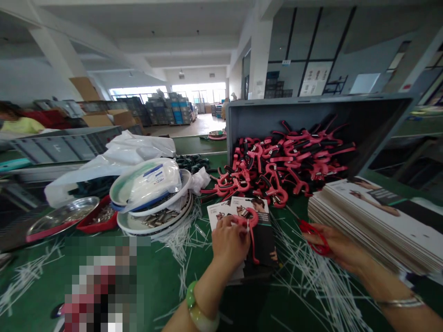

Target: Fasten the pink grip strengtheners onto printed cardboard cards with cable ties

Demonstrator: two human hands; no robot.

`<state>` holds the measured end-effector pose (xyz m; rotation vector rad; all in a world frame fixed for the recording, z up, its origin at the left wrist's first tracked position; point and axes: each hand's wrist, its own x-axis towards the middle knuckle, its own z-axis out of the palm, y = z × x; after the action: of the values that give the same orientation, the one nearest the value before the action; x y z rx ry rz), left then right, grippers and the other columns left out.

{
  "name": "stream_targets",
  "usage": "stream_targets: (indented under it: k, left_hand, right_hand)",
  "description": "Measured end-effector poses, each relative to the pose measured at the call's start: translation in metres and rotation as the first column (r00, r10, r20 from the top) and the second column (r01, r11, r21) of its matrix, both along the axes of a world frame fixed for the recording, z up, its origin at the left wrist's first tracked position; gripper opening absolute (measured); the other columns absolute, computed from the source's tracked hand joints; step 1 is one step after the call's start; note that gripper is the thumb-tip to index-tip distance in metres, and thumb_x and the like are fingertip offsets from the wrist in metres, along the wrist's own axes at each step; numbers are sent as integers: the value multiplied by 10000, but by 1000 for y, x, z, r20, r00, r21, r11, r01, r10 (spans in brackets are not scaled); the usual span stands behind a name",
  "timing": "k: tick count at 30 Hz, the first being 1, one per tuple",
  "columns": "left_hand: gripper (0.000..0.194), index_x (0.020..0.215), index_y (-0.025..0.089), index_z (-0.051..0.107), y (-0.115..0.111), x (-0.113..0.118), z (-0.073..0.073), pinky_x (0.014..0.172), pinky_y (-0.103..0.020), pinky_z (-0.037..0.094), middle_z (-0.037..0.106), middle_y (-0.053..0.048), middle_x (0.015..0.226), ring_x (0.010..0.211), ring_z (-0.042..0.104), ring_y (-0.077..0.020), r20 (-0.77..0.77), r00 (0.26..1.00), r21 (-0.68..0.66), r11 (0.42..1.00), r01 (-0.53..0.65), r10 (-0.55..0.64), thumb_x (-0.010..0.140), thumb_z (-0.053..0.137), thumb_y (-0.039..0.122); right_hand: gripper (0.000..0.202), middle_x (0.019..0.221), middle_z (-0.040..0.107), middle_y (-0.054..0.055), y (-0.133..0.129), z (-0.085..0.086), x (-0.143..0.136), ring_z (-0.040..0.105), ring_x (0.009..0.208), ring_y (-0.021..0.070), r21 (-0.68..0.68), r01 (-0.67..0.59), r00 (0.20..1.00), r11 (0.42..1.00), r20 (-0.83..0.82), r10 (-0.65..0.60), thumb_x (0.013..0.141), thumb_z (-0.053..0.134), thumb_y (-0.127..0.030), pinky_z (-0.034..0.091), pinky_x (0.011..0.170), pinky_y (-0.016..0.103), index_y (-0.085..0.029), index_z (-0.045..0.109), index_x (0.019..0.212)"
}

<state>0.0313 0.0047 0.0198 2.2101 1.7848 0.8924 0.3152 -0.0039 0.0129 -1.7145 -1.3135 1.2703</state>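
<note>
A pink hand grip strengthener (254, 230) with a metal spring lies on a printed card (265, 237), on top of a small stack. My left hand (229, 240) is closed over its upper part, fingertips bent round it near a short white strip. What exactly the fingertips pinch is partly hidden. Red-handled scissors (317, 240) are in my right hand (341, 246), to the right of the cards, blades pointing up and left. Beneath the scissors, white cable ties (321, 286) lie scattered over the green tabletop (166, 281).
A grey crate (238, 108) lies tipped toward me, spilling pink and black hand grips (277, 161). Right of it stands a tall stack of printed cards (360, 230). At left are piled basins (155, 221) with metal parts, a red tray (98, 219) and a metal dish (62, 216).
</note>
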Motion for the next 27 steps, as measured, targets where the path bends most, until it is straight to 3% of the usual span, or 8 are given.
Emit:
stream_targets:
  k: [2,4,8,12,17,20,27]
  left_hand:
    - [160,698,228,703,3,2,-4,851,-402,425,607,-69,967,942,545,-238,91,996,-38,999,5,-2,767,589,316]
    - [190,667,204,671,4,-1,-7,849,-381,425,603,-62,929,925,547,-213,182,983,-65,997,47,-34,786,569,312]
    - [204,649,181,622,4,-9,-14,843,-364,418,588,-60,919,936,538,-201,282,955,-84,989,125,-97,800,555,300]
    - [183,650,175,609,6,-13,-19,846,-354,414,573,-63,955,949,534,-197,358,927,-88,984,157,-116,792,568,284]
    - [181,650,182,620,9,-13,-23,866,-348,399,570,-54,949,968,530,-193,435,894,-67,986,154,-110,794,576,281]
    - [183,653,185,624,9,-14,-23,869,-351,396,569,-52,957,978,525,-195,433,893,-65,984,166,-122,797,576,288]
    - [182,644,182,608,7,-15,-22,829,-333,415,578,-53,957,949,529,-191,426,890,-60,976,207,-162,793,580,283]
  right_hand:
    - [596,819,621,19,-12,8,-20,563,651,123,-11,-92,987,996,-133,90,655,696,-481,430,536,222,-183,541,1148]
    - [616,848,613,9,-18,18,-42,566,689,108,-8,-264,944,964,-204,257,635,745,-419,460,588,206,-191,523,1163]
    - [548,663,574,-39,-8,30,-76,497,476,57,-146,-494,863,857,-202,463,665,708,-497,411,409,159,-178,534,1075]
    - [480,517,549,-58,13,33,-85,433,341,42,-243,-529,848,813,-176,500,681,651,-583,320,299,133,-169,527,889]
    - [498,467,546,-62,22,40,-81,450,319,47,-284,-574,818,768,-167,550,679,627,-620,356,297,131,-161,533,850]
    - [500,471,554,-59,22,38,-82,446,316,41,-270,-582,813,767,-186,552,694,613,-620,355,298,124,-155,535,861]
    - [494,473,542,-64,24,15,-88,437,321,43,-162,-567,804,807,-322,500,717,580,-623,330,301,132,-152,530,859]
